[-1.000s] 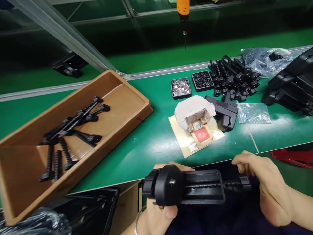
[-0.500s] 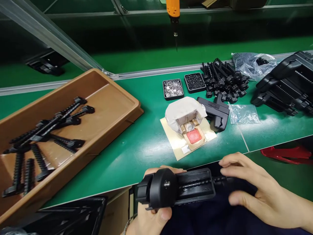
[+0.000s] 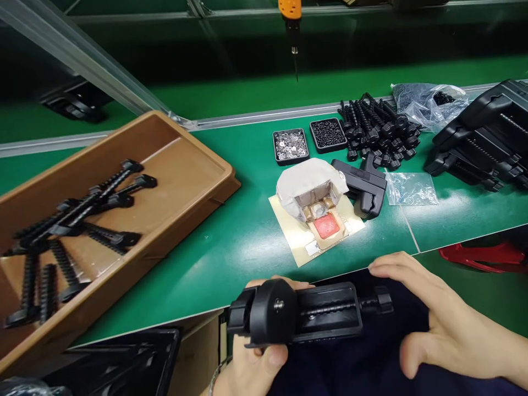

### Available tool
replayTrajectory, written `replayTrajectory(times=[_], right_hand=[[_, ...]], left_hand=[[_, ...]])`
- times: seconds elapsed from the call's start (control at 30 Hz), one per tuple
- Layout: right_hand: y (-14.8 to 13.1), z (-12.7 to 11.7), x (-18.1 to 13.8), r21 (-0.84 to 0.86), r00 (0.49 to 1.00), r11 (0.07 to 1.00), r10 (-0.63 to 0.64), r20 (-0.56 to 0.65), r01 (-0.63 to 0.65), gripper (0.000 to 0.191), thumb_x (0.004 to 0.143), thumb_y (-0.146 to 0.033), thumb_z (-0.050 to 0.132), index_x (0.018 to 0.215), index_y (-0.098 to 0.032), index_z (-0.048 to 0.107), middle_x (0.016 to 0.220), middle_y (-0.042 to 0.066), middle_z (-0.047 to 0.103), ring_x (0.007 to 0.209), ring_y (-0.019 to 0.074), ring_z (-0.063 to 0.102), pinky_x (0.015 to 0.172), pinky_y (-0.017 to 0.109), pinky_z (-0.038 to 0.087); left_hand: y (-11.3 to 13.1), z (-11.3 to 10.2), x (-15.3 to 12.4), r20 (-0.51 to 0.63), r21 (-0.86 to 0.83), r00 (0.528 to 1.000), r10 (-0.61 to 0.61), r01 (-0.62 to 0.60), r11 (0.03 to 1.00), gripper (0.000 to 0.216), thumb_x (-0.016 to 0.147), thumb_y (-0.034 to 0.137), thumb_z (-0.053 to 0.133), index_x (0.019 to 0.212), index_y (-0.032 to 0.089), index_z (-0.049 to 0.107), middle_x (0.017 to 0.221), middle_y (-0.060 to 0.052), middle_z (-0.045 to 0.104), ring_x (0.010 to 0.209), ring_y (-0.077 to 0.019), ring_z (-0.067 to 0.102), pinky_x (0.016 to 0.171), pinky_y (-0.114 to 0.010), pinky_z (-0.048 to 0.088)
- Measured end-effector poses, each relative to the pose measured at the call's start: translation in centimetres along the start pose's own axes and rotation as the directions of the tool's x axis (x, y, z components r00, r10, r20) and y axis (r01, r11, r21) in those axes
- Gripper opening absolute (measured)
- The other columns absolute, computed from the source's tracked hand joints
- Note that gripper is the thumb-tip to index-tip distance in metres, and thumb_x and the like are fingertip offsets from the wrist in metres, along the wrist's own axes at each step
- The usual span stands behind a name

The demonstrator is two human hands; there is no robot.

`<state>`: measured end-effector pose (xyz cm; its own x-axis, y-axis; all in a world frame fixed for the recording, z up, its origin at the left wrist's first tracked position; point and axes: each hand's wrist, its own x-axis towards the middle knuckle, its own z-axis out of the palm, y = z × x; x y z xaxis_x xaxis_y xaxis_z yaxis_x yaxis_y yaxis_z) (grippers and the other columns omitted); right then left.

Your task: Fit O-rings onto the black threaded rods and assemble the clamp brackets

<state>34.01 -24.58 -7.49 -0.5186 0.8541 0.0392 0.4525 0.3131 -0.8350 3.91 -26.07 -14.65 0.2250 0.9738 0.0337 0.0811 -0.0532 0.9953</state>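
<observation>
Left hand: you grip the black clamp from below, fingers closed around its round knob end.
Right hand: open, fingers spread just beside the threaded rod end, holding nothing.
Clamp: low before you, at the tabletop's near edge.
Handling: likely rigid, light plastic; hold the body, not the thin rod.
Further off: brown tray with black rods, padded fixture, two small parts trays.
</observation>
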Motion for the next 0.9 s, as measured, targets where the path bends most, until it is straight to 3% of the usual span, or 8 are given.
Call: replayTrajectory(times=[0.1, 0.2, 0.33, 0.43, 0.53, 0.6, 0.77, 0.9], right_hand=[[0.0, 0.0, -0.1, 0.030, 0.999, 0.999, 0.011, 0.053, -0.013, 0.026, 0.106, -0.037, 0.053, 0.130, -0.028, 0.052, 0.126, 0.007, 0.058, 0.119, 0.0166, 0.057, 0.103, 0.026, 0.052], [0.1, 0.0, -0.3, 0.061, 0.997, 0.996, 0.068, 0.048, -0.071, 0.040, 0.100, -0.042, 0.064, 0.134, -0.029, 0.047, 0.130, 0.007, 0.054, 0.122, 0.0171, 0.056, 0.104, 0.025, 0.052], [0.2, 0.2, -0.4, 0.100, 0.997, 0.993, 0.051, 0.062, -0.057, 0.024, 0.106, -0.026, 0.051, 0.130, -0.030, 0.049, 0.127, 0.005, 0.055, 0.122, 0.0150, 0.054, 0.105, 0.025, 0.051], [0.4, 0.5, -0.3, 0.113, 0.997, 0.990, 0.075, 0.031, -0.078, 0.038, 0.101, -0.037, 0.062, 0.135, -0.029, 0.046, 0.131, 0.007, 0.052, 0.124, 0.0187, 0.054, 0.104, 0.028, 0.052], [0.5, 0.7, -0.2, 0.124, 0.998, 0.991, 0.052, 0.040, -0.057, 0.020, 0.106, -0.030, 0.053, 0.126, -0.029, 0.053, 0.125, 0.006, 0.054, 0.120, 0.0170, 0.054, 0.104, 0.028, 0.051], [0.5, 0.8, -0.1, 0.134, 0.998, 0.990, 0.051, 0.030, -0.054, 0.029, 0.104, -0.030, 0.057, 0.132, -0.029, 0.048, 0.133, 0.007, 0.049, 0.126, 0.0180, 0.050, 0.107, 0.029, 0.049], [0.4, 0.8, 0.0, 0.192, 0.996, 0.980, 0.031, 0.078, -0.046, 0.021, 0.106, -0.029, 0.053, 0.128, -0.029, 0.052, 0.123, 0.006, 0.054, 0.119, 0.0161, 0.054, 0.104, 0.028, 0.050], [0.4, 0.9, 0.1, 0.218, 0.997, 0.974, 0.049, 0.054, -0.060, 0.040, 0.100, -0.041, 0.065, 0.134, -0.027, 0.050, 0.127, 0.009, 0.054, 0.120, 0.0190, 0.054, 0.104, 0.030, 0.051]], left_hand=[[0.3, 0.1, 0.3, 0.066, 0.014, 0.996, 0.061, -0.062, 0.998, 0.054, 0.091, 0.068, 0.053, 0.125, 0.026, 0.056, 0.114, -0.010, 0.064, 0.100, -0.0309, 0.069, 0.085, -0.046, 0.061], [0.4, 0.2, 0.4, 0.054, 0.057, 0.996, 0.066, -0.069, 0.996, 0.061, 0.089, 0.074, 0.051, 0.123, 0.023, 0.057, 0.114, -0.010, 0.064, 0.099, -0.0301, 0.068, 0.084, -0.044, 0.061], [0.6, 0.1, 0.4, 0.059, 0.052, 0.997, 0.053, -0.056, 0.997, 0.057, 0.091, 0.072, 0.050, 0.124, 0.026, 0.055, 0.115, -0.008, 0.062, 0.100, -0.0288, 0.067, 0.087, -0.044, 0.060], [1.0, 0.0, 0.6, 0.081, 0.127, 0.995, 0.052, -0.062, 0.990, 0.056, 0.093, 0.071, 0.044, 0.123, 0.025, 0.057, 0.113, -0.009, 0.062, 0.099, -0.0281, 0.067, 0.086, -0.043, 0.058], [1.4, -0.1, 0.9, 0.083, 0.174, 0.995, 0.050, -0.064, 0.983, 0.059, 0.093, 0.074, 0.041, 0.121, 0.025, 0.057, 0.111, -0.010, 0.062, 0.097, -0.0278, 0.068, 0.083, -0.042, 0.060], [1.5, 0.0, 1.1, 0.090, 0.217, 0.995, 0.041, -0.060, 0.974, 0.062, 0.093, 0.075, 0.038, 0.119, 0.023, 0.059, 0.110, -0.011, 0.062, 0.095, -0.0274, 0.068, 0.084, -0.042, 0.060], [1.1, 0.0, 0.5, 0.061, 0.152, 0.998, 0.024, -0.033, 0.988, 0.056, 0.091, 0.074, 0.045, 0.121, 0.027, 0.055, 0.113, -0.008, 0.062, 0.099, -0.0269, 0.067, 0.086, -0.041, 0.060], [0.6, 0.1, 0.1, 0.071, 0.083, 0.997, -0.002, -0.004, 0.997, 0.052, 0.092, 0.069, 0.049, 0.125, 0.029, 0.052, 0.117, -0.008, 0.061, 0.103, -0.0295, 0.067, 0.088, -0.045, 0.059]])
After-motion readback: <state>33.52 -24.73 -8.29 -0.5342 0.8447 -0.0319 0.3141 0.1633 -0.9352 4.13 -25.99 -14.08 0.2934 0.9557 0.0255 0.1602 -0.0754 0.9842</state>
